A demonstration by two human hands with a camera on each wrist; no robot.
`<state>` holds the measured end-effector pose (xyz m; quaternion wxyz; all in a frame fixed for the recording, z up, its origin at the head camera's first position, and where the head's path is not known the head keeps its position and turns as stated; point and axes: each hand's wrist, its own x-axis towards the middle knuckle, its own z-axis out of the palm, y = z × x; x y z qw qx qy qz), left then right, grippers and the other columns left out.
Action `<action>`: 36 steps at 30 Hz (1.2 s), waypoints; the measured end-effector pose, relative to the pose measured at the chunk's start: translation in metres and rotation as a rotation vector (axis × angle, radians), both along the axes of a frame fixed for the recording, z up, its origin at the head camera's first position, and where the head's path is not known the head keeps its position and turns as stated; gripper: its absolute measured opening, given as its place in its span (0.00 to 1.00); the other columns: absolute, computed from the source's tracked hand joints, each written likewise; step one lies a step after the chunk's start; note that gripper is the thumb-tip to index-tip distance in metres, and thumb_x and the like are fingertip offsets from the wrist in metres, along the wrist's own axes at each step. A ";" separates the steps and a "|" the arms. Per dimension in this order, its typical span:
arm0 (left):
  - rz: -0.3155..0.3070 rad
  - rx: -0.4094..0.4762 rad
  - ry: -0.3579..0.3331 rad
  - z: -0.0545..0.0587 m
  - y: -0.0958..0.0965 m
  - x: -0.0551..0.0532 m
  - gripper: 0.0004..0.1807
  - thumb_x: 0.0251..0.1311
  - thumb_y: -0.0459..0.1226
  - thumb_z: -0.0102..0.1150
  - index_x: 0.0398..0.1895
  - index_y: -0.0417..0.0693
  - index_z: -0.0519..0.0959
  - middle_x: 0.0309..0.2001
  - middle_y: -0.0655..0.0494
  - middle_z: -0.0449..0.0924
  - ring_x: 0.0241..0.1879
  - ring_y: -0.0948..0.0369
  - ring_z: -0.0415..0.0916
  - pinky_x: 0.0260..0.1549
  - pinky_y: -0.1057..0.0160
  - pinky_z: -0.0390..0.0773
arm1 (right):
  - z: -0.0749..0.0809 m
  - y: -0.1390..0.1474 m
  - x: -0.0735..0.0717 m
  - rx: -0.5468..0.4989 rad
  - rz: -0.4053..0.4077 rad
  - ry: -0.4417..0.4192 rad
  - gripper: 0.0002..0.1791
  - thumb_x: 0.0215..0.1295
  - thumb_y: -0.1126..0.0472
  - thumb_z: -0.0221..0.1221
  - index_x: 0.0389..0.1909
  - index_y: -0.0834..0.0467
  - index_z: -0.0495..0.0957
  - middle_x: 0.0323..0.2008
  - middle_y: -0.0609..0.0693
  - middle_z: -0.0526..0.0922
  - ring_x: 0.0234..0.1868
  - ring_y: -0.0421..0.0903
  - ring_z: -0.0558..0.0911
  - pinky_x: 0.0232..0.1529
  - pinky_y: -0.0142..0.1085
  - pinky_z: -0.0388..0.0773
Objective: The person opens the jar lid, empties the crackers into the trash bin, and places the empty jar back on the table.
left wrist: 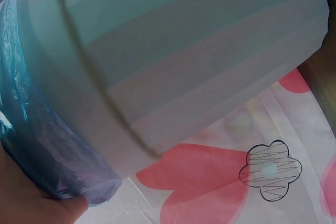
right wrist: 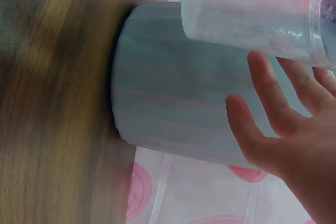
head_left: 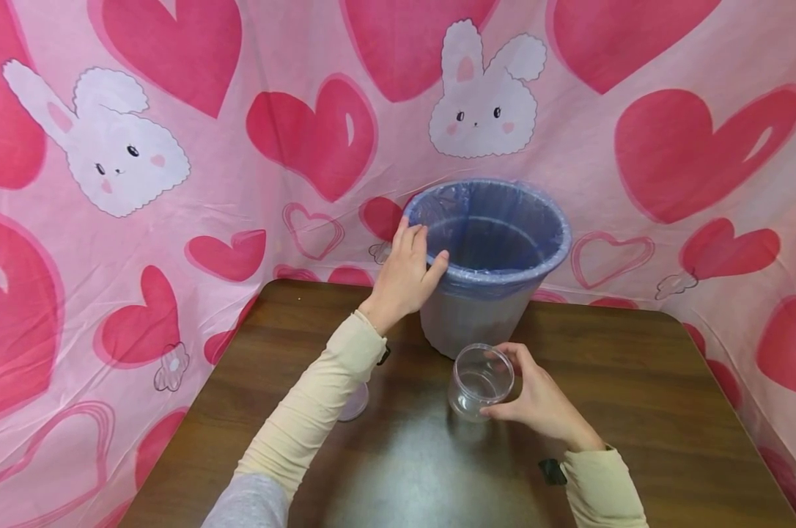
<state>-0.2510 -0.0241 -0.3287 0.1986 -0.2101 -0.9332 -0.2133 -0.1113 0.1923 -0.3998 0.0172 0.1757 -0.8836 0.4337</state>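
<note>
A tall light-grey trash bin point(head_left: 477, 323) with a blue plastic liner point(head_left: 503, 275) folded over its rim stands at the back of the table. My left hand point(head_left: 407, 275) touches the rim's left side, fingers fairly straight and thumb toward the front; the left wrist view shows part of the hand point(left wrist: 42, 203) against the liner's lower edge. In front of the bin, my right hand point(head_left: 536, 392) holds a clear plastic jar point(head_left: 480, 381) by its right side, between thumb and fingers. The jar's mouth is uncovered and nothing shows inside. A round translucent lid point(head_left: 354, 403) lies partly behind the left sleeve.
The dark wooden table point(head_left: 635, 411) spreads around the bin and jar. A pink cloth point(head_left: 583, 191) with hearts and rabbit faces hangs close behind the bin and along both sides.
</note>
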 end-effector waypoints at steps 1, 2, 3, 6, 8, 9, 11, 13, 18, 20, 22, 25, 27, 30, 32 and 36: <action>0.000 0.000 0.000 0.000 0.000 0.000 0.37 0.62 0.57 0.29 0.62 0.34 0.59 0.63 0.44 0.58 0.69 0.52 0.37 0.61 0.55 0.60 | -0.001 0.000 0.000 0.002 -0.001 0.001 0.46 0.29 0.57 0.75 0.53 0.57 0.61 0.51 0.50 0.75 0.49 0.48 0.75 0.48 0.39 0.69; 0.000 -0.001 0.000 0.000 0.000 0.000 0.37 0.62 0.57 0.29 0.62 0.35 0.59 0.63 0.44 0.58 0.70 0.52 0.37 0.61 0.55 0.60 | -0.004 0.000 -0.001 0.002 -0.002 0.000 0.47 0.29 0.56 0.75 0.53 0.57 0.61 0.51 0.50 0.75 0.49 0.47 0.75 0.48 0.41 0.69; 0.000 0.000 0.000 0.000 0.000 0.000 0.37 0.62 0.57 0.29 0.62 0.35 0.59 0.63 0.44 0.58 0.70 0.52 0.37 0.61 0.55 0.60 | -0.008 0.000 -0.002 0.003 -0.003 0.000 0.47 0.28 0.55 0.75 0.53 0.56 0.61 0.51 0.48 0.75 0.49 0.47 0.75 0.48 0.41 0.69; -0.001 0.004 -0.002 0.000 0.000 0.001 0.37 0.62 0.57 0.29 0.62 0.35 0.60 0.62 0.45 0.58 0.70 0.52 0.37 0.60 0.55 0.60 | -0.023 0.004 -0.007 0.005 -0.007 -0.005 0.48 0.27 0.51 0.75 0.54 0.51 0.60 0.51 0.44 0.75 0.49 0.44 0.75 0.48 0.43 0.69; -0.001 0.005 -0.001 0.001 0.000 0.001 0.37 0.62 0.56 0.29 0.62 0.35 0.59 0.62 0.45 0.58 0.70 0.52 0.37 0.60 0.54 0.61 | -0.031 0.006 -0.010 0.011 -0.010 -0.002 0.48 0.26 0.49 0.75 0.54 0.49 0.60 0.51 0.41 0.74 0.49 0.41 0.74 0.49 0.42 0.69; -0.002 0.007 -0.001 0.001 0.000 0.001 0.37 0.62 0.57 0.30 0.62 0.35 0.60 0.62 0.45 0.58 0.70 0.52 0.37 0.60 0.54 0.61 | -0.034 0.007 -0.011 0.015 -0.009 0.004 0.48 0.26 0.48 0.75 0.54 0.49 0.60 0.51 0.40 0.74 0.49 0.40 0.74 0.49 0.41 0.69; -0.003 0.008 -0.001 0.001 0.000 0.001 0.37 0.62 0.57 0.30 0.62 0.35 0.59 0.62 0.45 0.58 0.70 0.52 0.37 0.60 0.54 0.61 | -0.038 0.007 -0.012 0.012 -0.008 0.015 0.49 0.26 0.47 0.75 0.54 0.49 0.61 0.51 0.39 0.74 0.49 0.39 0.74 0.49 0.40 0.69; -0.003 0.007 0.001 0.000 0.000 0.000 0.37 0.62 0.57 0.30 0.62 0.35 0.59 0.63 0.45 0.58 0.70 0.52 0.38 0.60 0.54 0.61 | -0.040 0.007 -0.013 0.008 -0.005 0.025 0.49 0.25 0.48 0.75 0.54 0.50 0.61 0.51 0.38 0.74 0.49 0.38 0.74 0.49 0.39 0.69; -0.002 0.003 0.001 0.001 0.000 0.000 0.37 0.62 0.56 0.29 0.62 0.35 0.59 0.63 0.45 0.58 0.70 0.52 0.38 0.61 0.55 0.60 | -0.043 0.006 -0.011 0.012 0.000 0.035 0.49 0.26 0.47 0.75 0.54 0.51 0.61 0.51 0.40 0.75 0.49 0.39 0.75 0.49 0.39 0.70; -0.002 0.003 0.000 0.000 0.000 0.000 0.37 0.62 0.57 0.29 0.62 0.35 0.59 0.63 0.45 0.58 0.69 0.52 0.38 0.61 0.55 0.60 | -0.044 0.006 -0.011 0.015 0.001 0.032 0.49 0.26 0.46 0.74 0.54 0.51 0.61 0.52 0.42 0.75 0.49 0.40 0.75 0.48 0.39 0.70; -0.002 0.004 0.000 0.000 0.000 0.000 0.37 0.62 0.57 0.29 0.62 0.35 0.59 0.63 0.45 0.58 0.69 0.52 0.38 0.61 0.55 0.60 | -0.045 0.006 -0.010 0.017 0.004 0.026 0.49 0.27 0.45 0.74 0.54 0.51 0.61 0.52 0.43 0.75 0.48 0.40 0.75 0.48 0.39 0.71; 0.000 0.004 0.002 0.000 -0.001 0.000 0.37 0.62 0.56 0.29 0.61 0.35 0.59 0.63 0.45 0.58 0.69 0.52 0.38 0.61 0.55 0.59 | -0.048 0.006 -0.011 0.022 0.008 0.015 0.49 0.27 0.44 0.73 0.54 0.51 0.60 0.52 0.43 0.75 0.48 0.40 0.76 0.47 0.39 0.71; 0.001 0.005 0.004 0.000 -0.001 0.000 0.37 0.62 0.56 0.30 0.61 0.35 0.60 0.62 0.45 0.58 0.69 0.52 0.38 0.61 0.55 0.59 | -0.049 0.006 -0.011 0.024 0.008 0.008 0.49 0.27 0.44 0.73 0.54 0.51 0.60 0.51 0.44 0.75 0.47 0.40 0.76 0.47 0.39 0.71; -0.001 0.008 0.007 0.000 -0.001 0.000 0.37 0.62 0.56 0.30 0.61 0.34 0.60 0.62 0.45 0.59 0.69 0.52 0.38 0.62 0.55 0.59 | -0.052 0.006 -0.011 0.021 0.006 0.002 0.49 0.27 0.44 0.74 0.54 0.50 0.60 0.50 0.45 0.75 0.47 0.41 0.76 0.47 0.39 0.72; -0.002 0.008 0.010 0.000 -0.001 0.000 0.37 0.62 0.56 0.30 0.61 0.34 0.60 0.62 0.44 0.59 0.69 0.52 0.38 0.61 0.55 0.59 | -0.054 0.006 -0.012 0.020 0.005 0.003 0.49 0.27 0.45 0.74 0.54 0.51 0.60 0.49 0.47 0.75 0.46 0.43 0.76 0.46 0.39 0.72; -0.001 0.010 0.004 -0.001 0.000 -0.001 0.37 0.62 0.57 0.30 0.62 0.35 0.59 0.62 0.45 0.59 0.70 0.53 0.37 0.61 0.55 0.59 | -0.058 0.006 -0.013 0.026 0.009 0.001 0.49 0.27 0.46 0.74 0.54 0.52 0.60 0.47 0.50 0.76 0.45 0.46 0.77 0.45 0.39 0.72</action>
